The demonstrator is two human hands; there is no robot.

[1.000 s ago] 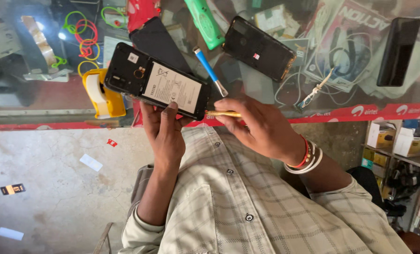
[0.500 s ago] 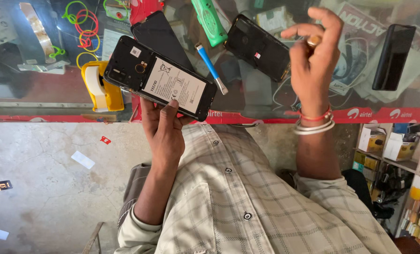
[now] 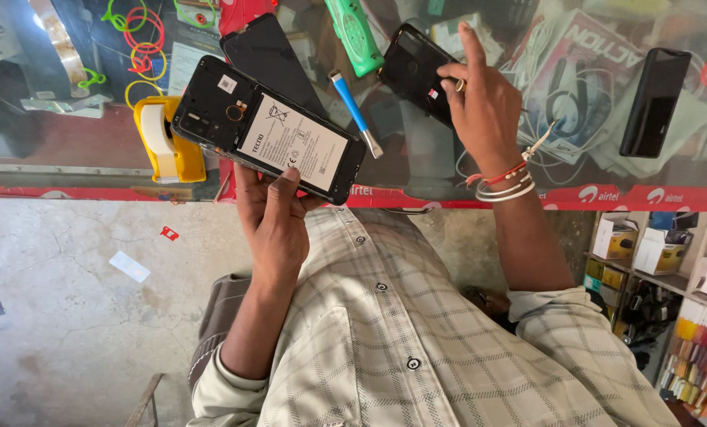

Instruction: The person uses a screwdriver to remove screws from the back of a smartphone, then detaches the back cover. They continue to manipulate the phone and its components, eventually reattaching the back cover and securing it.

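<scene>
1. The left hand [image 3: 272, 225] holds an opened phone [image 3: 270, 130] with its back cover off, so the battery with its white label faces the camera. The fingers are closed around the lower edge, and the thumb [image 3: 284, 186] presses on the rim near the battery. For this step it seems good to keep the phone flat and steady above the glass counter [image 3: 416, 170], with the grip only on the frame and not on the bare parts inside.

2. The right hand [image 3: 484, 107] is raised over the counter, well apart from the opened phone. Its index finger points up, and the other fingers curl in around something small and yellowish; what it is cannot be told. A careful person would keep this small thing pinched firmly, because it could easily drop between the many items below.

3. A second black phone [image 3: 413, 67] lies on the counter, partly behind the right hand. A blue-handled tool [image 3: 353, 111] lies between the two phones, near the opened phone's right end. A yellow tape dispenser [image 3: 163, 142] stands just beside its left end.
</scene>
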